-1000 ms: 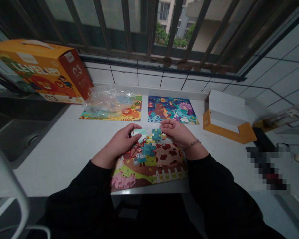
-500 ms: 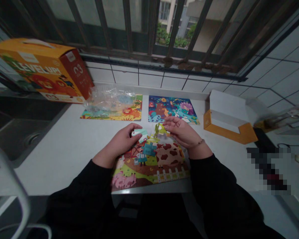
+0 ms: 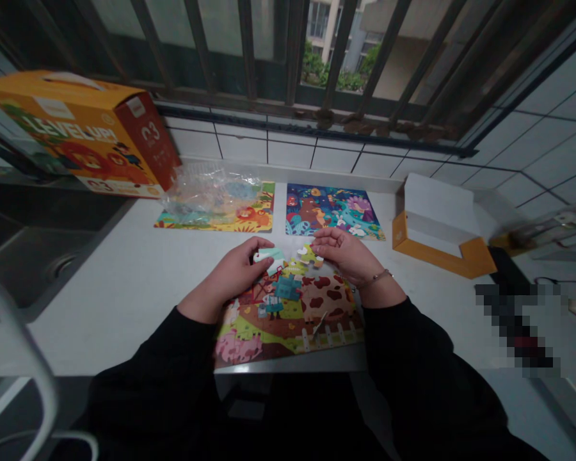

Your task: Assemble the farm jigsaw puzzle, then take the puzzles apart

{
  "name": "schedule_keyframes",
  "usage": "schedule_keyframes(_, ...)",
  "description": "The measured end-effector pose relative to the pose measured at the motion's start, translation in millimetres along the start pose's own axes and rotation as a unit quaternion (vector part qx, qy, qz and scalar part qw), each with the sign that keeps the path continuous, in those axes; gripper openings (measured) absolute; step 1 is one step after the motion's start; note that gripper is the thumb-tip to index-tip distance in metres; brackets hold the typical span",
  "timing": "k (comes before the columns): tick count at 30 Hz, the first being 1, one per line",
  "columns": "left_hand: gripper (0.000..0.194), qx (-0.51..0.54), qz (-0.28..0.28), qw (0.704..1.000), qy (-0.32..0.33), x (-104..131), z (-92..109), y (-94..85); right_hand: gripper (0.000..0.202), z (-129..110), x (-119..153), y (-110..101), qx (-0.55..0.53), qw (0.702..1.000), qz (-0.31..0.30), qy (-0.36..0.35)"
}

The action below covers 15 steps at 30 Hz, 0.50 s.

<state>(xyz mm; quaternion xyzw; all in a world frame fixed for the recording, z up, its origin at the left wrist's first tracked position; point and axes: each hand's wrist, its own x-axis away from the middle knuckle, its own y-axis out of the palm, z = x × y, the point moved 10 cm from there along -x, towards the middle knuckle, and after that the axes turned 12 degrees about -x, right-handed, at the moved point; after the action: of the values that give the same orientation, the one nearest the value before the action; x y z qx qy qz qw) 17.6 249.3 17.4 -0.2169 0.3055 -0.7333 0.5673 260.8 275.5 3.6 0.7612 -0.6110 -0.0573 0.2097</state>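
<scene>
A farm jigsaw puzzle (image 3: 278, 320) with a spotted cow, a farmer and a pink pig lies on the white counter before me. Between the thumb and fingers of my right hand (image 3: 350, 256) is a yellow-green puzzle piece (image 3: 309, 255), held just above the puzzle's far edge, over the cow. My left hand (image 3: 242, 266) is closed on a pale teal and white puzzle piece (image 3: 267, 260) at the puzzle's far left corner. Whether that piece is joined to the rest I cannot tell.
Behind lie a night-forest puzzle (image 3: 333, 211) and a lion puzzle (image 3: 254, 218) partly under crumpled clear plastic (image 3: 206, 192). An orange carton (image 3: 77, 137) stands at the left beside a dark sink (image 3: 62, 275). On the right is an opened orange and white box (image 3: 439, 224).
The piece in my right hand has turned and come down slightly, showing its yellow-green face. My left hand has stayed in place.
</scene>
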Motion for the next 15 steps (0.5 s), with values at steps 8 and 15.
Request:
schedule_keyframes(8, 0.033, 0.041, 0.027, 0.998, 0.037, -4.8, 5.5, -2.3, 0.042, 16.8, -4.8, 47.6, 0.075, 0.994, -0.067, -0.053)
schedule_keyframes(15, 0.029, 0.085, 0.031, 0.996, 0.027, -2.6, 11.1, -4.2, 0.032, 15.9, -4.9, 59.9, 0.173, 0.975, -0.053, -0.131)
